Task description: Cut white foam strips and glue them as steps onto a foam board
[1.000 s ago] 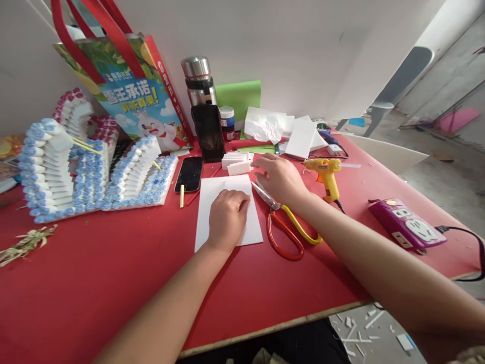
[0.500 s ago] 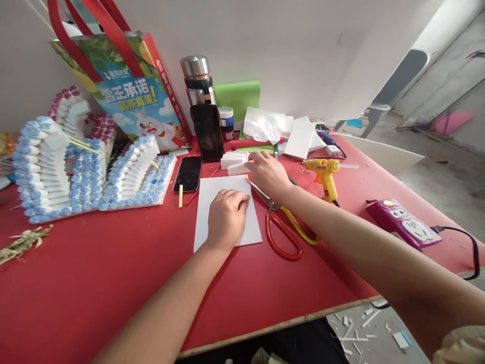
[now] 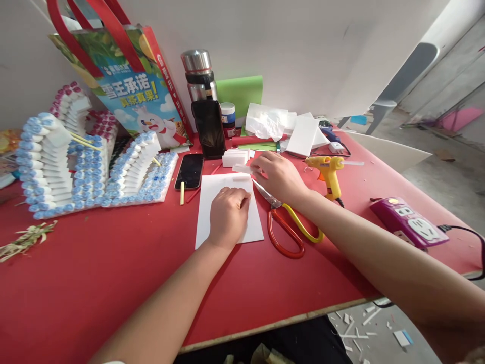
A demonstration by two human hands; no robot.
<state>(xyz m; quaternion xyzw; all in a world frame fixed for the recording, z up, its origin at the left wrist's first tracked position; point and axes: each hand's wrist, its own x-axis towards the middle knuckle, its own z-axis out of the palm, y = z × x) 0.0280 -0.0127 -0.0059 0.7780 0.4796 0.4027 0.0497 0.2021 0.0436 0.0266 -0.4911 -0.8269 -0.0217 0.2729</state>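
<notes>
My left hand [image 3: 229,215] rests curled on a white board [image 3: 205,207], thumb and fingers pressed together; whatever they may hold is hidden. At the board's far right corner, my right hand [image 3: 279,176] pinches a small white strip [image 3: 241,168] by its right end. A faint strip-shaped patch shows on the board just below; I cannot tell if it is shadow or a piece. Right behind stands a row of small white blocks [image 3: 234,159]. Open-handled scissors [image 3: 285,237], one handle red and one yellow, lie beside the board, with their blades under my right hand.
On the red table [image 3: 125,263] are a yellow glue gun [image 3: 329,174], a purple power strip [image 3: 411,222] and a flat phone [image 3: 188,172]. Another phone [image 3: 207,129] leans on a steel flask [image 3: 197,63]. Blue-and-white models [image 3: 56,172] stand left, near a bag [image 3: 140,96].
My right hand has moved slightly toward the board with the white strip, away from the row of blocks. My left hand stays in place; the view has shifted a little.
</notes>
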